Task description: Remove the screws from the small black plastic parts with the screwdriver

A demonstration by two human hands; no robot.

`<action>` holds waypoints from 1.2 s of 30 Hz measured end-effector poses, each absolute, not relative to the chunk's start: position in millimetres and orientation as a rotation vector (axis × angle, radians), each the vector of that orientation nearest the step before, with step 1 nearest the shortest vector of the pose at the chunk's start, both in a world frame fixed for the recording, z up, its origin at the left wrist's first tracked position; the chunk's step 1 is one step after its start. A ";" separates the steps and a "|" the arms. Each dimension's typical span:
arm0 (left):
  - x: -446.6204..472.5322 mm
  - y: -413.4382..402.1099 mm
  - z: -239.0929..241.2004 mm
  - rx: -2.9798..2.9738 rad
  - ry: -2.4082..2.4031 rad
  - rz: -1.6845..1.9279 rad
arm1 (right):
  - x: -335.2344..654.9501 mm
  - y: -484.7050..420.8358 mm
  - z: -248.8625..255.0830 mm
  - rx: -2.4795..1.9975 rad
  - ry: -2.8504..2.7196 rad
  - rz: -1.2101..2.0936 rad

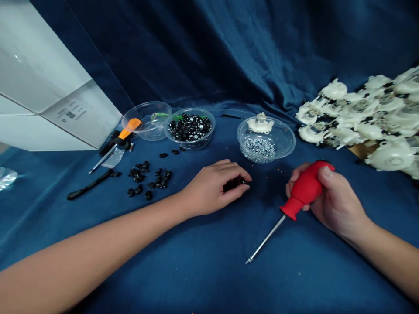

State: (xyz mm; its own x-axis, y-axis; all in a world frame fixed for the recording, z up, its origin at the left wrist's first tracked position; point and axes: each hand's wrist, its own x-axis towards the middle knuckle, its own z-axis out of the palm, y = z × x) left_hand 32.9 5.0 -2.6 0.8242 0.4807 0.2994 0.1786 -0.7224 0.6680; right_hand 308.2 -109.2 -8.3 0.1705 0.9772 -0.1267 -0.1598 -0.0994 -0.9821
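My right hand (337,205) is wrapped round the red handle of a screwdriver (303,189). Its shaft slants down to the left over the cloth, and what looks like a small screw (248,261) sits at the tip. With thumb and fingers curled together, my left hand (218,187) pinches a small black part (241,181), mostly hidden by the fingers. Beyond both hands stands a clear bowl of silver screws (260,148), with a white plastic piece (261,125) at its back rim. Small black parts (160,179) lie in loose groups left of my left hand.
A clear bowl of black parts (190,128) stands beside a clear lid (147,131). An orange-handled screwdriver (129,128) and a black strip (90,185) lie at left, near a white box (62,87). White plastic housings (363,115) are heaped at right.
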 end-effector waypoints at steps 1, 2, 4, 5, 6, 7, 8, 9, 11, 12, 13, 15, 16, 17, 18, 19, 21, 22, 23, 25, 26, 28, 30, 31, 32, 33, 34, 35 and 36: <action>32.9 4.9 -2.6 2.351 0.480 0.610 | 308.0 -109.0 -8.0 -1.261 -0.903 1.222; 32.8 4.7 -2.4 2.345 0.479 0.610 | 307.7 -108.7 -7.7 -1.263 -0.896 1.220; 32.7 4.3 -1.5 2.329 0.486 0.612 | 306.6 -108.1 -7.0 -1.262 -0.885 1.212; 32.5 4.1 -0.7 2.322 0.492 0.610 | 305.9 -107.7 -6.6 -1.261 -0.865 1.201; 32.3 4.0 0.4 2.315 0.498 0.608 | 305.2 -107.1 -6.1 -1.261 -0.836 1.186; 32.0 4.0 1.7 2.309 0.503 0.605 | 304.5 -106.5 -5.6 -1.259 -0.805 1.168; 31.6 3.9 3.2 2.305 0.506 0.599 | 303.9 -105.9 -5.0 -1.256 -0.773 1.148; 31.0 4.0 4.7 2.304 0.506 0.590 | 303.4 -105.1 -4.6 -1.254 -0.742 1.131; 29.6 3.9 7.1 2.313 0.487 0.558 | 302.7 -103.5 -4.3 -1.247 -0.701 1.101; 28.8 3.8 7.9 2.327 0.458 0.535 | 302.4 -102.8 -4.6 -1.246 -0.687 1.086; 28.0 3.7 8.1 2.346 0.412 0.504 | 302.3 -102.2 -5.2 -1.245 -0.670 1.071; 27.0 3.4 7.3 2.397 0.282 0.443 | 302.4 -101.3 -7.6 -1.243 -0.634 1.051; 26.8 3.2 6.5 2.421 0.217 0.422 | 302.8 -101.1 -9.2 -1.240 -0.619 1.053; 26.8 3.1 5.6 2.437 0.168 0.412 | 303.5 -101.1 -11.0 -1.239 -0.604 1.067; 26.9 3.1 4.8 2.442 0.143 0.411 | 304.6 -101.1 -12.8 -1.235 -0.592 1.087; 27.2 3.0 4.2 2.438 0.132 0.412 | 305.9 -101.2 -14.5 -1.229 -0.587 1.113; 27.6 3.1 3.7 2.411 0.142 0.422 | 308.7 -101.5 -17.4 -1.213 -0.586 1.166; 27.6 3.1 3.5 2.398 0.152 0.427 | 309.8 -101.6 -18.4 -1.204 -0.582 1.181; 27.4 3.1 3.3 2.389 0.164 0.431 | 310.6 -101.7 -19.1 -1.199 -0.573 1.193; 26.8 3.0 2.3 2.386 0.194 0.437 | 310.9 -102.0 -19.7 -1.199 -0.547 1.199; 26.4 3.0 1.3 2.389 0.208 0.437 | 310.3 -102.2 -19.6 -1.205 -0.531 1.196; 25.8 3.1 -1.3 2.398 0.230 0.430 | 308.4 -102.3 -19.1 -1.219 -0.503 1.188; 25.2 3.5 -4.0 2.406 0.250 0.420 | 306.4 -101.9 -18.3 -1.234 -0.475 1.168; 25.0 3.7 -4.8 2.409 0.261 0.410 | 305.7 -101.5 -18.0 -1.237 -0.463 1.164; 24.8 4.0 -5.1 2.413 0.275 0.399 | 305.3 -101.1 -17.6 -1.238 -0.452 1.157; 24.5 4.2 -4.8 2.416 0.291 0.387 | 305.1 -100.6 -17.3 -1.236 -0.442 1.150; 24.3 4.3 -3.7 2.419 0.308 0.374 | 305.1 -100.1 -17.0 -1.231 -0.431 1.144; 24.0 4.4 -1.9 2.418 0.328 0.357 | 305.2 -99.5 -16.6 -1.224 -0.423 1.137; 23.8 4.5 0.6 2.413 0.351 0.342 | 305.4 -99.0 -16.0 -1.219 -0.418 1.128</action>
State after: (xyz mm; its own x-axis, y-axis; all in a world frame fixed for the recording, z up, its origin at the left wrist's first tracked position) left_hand 23.8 4.5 0.6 0.9297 0.3354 0.1524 0.1611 -0.7421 0.6507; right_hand 305.4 -99.0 -16.0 0.4373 0.8500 -0.2937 -0.4536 -0.0735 -0.8881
